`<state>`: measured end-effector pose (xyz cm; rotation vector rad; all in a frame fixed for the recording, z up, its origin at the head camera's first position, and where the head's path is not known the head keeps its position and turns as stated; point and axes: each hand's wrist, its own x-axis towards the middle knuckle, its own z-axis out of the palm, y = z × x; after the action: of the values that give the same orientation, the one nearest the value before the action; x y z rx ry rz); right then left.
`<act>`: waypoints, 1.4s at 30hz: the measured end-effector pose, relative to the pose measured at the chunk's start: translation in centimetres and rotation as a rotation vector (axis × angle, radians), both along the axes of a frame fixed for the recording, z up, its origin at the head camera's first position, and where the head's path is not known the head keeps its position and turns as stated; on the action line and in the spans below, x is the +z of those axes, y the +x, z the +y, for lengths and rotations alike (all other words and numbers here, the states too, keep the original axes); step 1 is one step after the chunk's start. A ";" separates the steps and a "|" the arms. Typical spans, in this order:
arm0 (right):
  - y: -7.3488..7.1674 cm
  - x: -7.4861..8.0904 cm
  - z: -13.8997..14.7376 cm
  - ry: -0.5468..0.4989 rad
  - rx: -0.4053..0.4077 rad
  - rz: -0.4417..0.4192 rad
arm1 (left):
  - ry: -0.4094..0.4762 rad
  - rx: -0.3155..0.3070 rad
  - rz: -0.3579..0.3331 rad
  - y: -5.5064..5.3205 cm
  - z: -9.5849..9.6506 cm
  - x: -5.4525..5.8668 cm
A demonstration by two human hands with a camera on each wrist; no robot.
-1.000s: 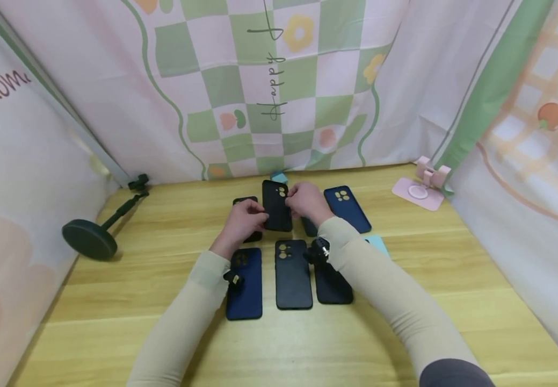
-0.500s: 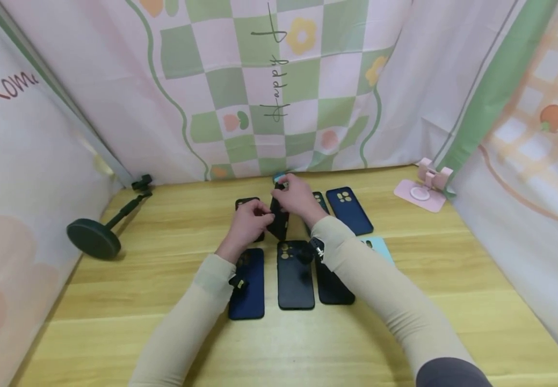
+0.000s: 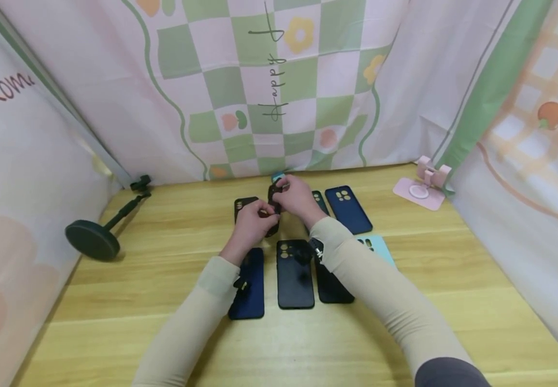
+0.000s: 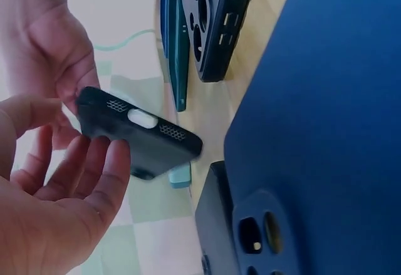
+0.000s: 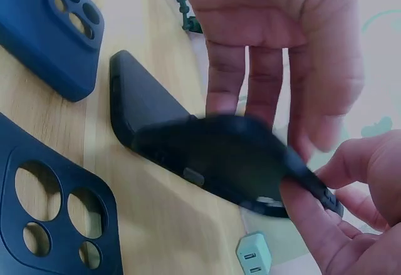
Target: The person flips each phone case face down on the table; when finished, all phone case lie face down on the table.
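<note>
Both hands hold one black phone case (image 3: pixel 275 200) above the far middle of the table, tipped up on its edge. My left hand (image 3: pixel 253 221) pinches its nearer end. My right hand (image 3: pixel 294 196) grips the farther end. In the left wrist view the phone case (image 4: pixel 150 138) shows its short end, with speaker holes and a pale port cutout. Its hollow inner side faces the right wrist view. Below the hands lie a blue case (image 3: pixel 249 301), a dark grey case (image 3: pixel 294 285) and a black case (image 3: pixel 335 290). Another black case (image 3: pixel 241 206) is partly hidden behind my left hand.
To the right lie a dark green case (image 3: pixel 318 200), a blue case (image 3: pixel 350 212) and a light blue case (image 3: pixel 380 248). A small mint block (image 5: pixel 254 253) with two ports sits at the back. A dark green round-based stand (image 3: pixel 92 240) and pink stand (image 3: pixel 421 191) flank them.
The held phone case has turned from showing its flat back to standing edge-on and tilted. My right hand has shifted left, closer to my left hand.
</note>
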<state>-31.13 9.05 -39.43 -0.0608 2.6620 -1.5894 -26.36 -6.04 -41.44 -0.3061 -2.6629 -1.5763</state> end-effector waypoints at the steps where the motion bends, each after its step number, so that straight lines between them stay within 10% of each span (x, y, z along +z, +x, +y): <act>1: 0.0 0.0 0.0 -0.014 -0.004 -0.006 | 0.005 0.007 -0.001 -0.1 0.0 -0.2; 22: -0.1 -1.2 1.9 -0.259 -0.021 -0.068 | 0.311 0.043 -0.386 -1.5 -1.0 -1.7; 35: -0.4 -2.4 2.4 0.123 0.088 -0.177 | 0.338 0.023 -0.427 -2.0 -1.1 -1.8; 42: -0.4 -2.4 2.6 0.163 0.134 -0.176 | 0.354 -0.027 -0.449 -2.1 -1.1 -1.8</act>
<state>-31.55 11.66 -41.81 -0.0877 2.5801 -1.2715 -28.44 -7.15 -43.21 0.0319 -2.5859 -2.3143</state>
